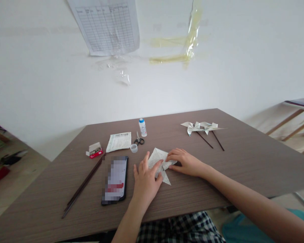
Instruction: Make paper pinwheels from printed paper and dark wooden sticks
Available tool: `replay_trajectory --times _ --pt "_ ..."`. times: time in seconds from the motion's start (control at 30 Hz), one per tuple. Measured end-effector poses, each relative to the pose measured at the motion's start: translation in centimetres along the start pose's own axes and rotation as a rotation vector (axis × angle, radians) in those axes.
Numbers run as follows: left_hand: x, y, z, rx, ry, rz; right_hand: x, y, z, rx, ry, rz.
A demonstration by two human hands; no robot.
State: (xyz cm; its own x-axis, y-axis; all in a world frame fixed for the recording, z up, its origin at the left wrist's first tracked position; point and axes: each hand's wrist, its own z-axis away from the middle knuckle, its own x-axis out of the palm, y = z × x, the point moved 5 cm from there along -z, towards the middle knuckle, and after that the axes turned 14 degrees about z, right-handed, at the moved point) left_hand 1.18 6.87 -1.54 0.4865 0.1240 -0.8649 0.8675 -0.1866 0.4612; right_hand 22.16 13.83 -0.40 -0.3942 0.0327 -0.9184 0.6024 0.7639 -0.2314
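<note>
A partly folded piece of printed paper [157,156], with pointed corners like a pinwheel, lies on the table in front of me. My left hand [146,175] rests over its left side, fingers spread, with the thumb and index finger near its middle. From the right, my right hand [184,162] has its fingers bent over a flap and pinches it at the paper's right side. Part of the paper is hidden under both hands. Farther back on the right lie two finished-looking paper pinwheels [194,127] on thin dark sticks [218,140].
Left of my hands lies a phone [115,180], beside long dark sticks [84,184]. Behind are a small red box [95,152], a stack of paper [119,141], black-handled scissors [139,140], a clear round cap [134,148] and a blue-capped bottle [142,128]. A wall borders the table [250,162].
</note>
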Motion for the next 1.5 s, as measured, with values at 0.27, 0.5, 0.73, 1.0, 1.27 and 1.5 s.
replay_trajectory --times 0.27,0.5,0.73,1.0,1.27,1.5 --pt "-0.5 -0.2 -0.2 -0.064 0.096 -0.043 -0.4 -0.1 0.1 0.055 0.004 0.007" --pt "-1.0 -0.9 -0.3 -0.035 0.236 -0.096 0.3 1.5 0.1 0.069 0.115 0.008" --pt "-1.6 0.1 0.0 -0.028 0.207 -0.083 0.8 1.9 0.1 0.108 -0.019 0.101" --pt "-1.1 0.1 0.0 -0.132 0.089 -0.170 -0.4 1.3 -0.1 0.146 -0.034 0.161" --pt "-0.3 -0.4 -0.1 -0.118 0.069 -0.149 0.7 1.2 0.3 0.096 -0.081 0.087" --pt "-0.9 0.0 -0.1 -0.133 0.115 -0.126 0.2 0.6 0.2 0.106 -0.079 0.146"
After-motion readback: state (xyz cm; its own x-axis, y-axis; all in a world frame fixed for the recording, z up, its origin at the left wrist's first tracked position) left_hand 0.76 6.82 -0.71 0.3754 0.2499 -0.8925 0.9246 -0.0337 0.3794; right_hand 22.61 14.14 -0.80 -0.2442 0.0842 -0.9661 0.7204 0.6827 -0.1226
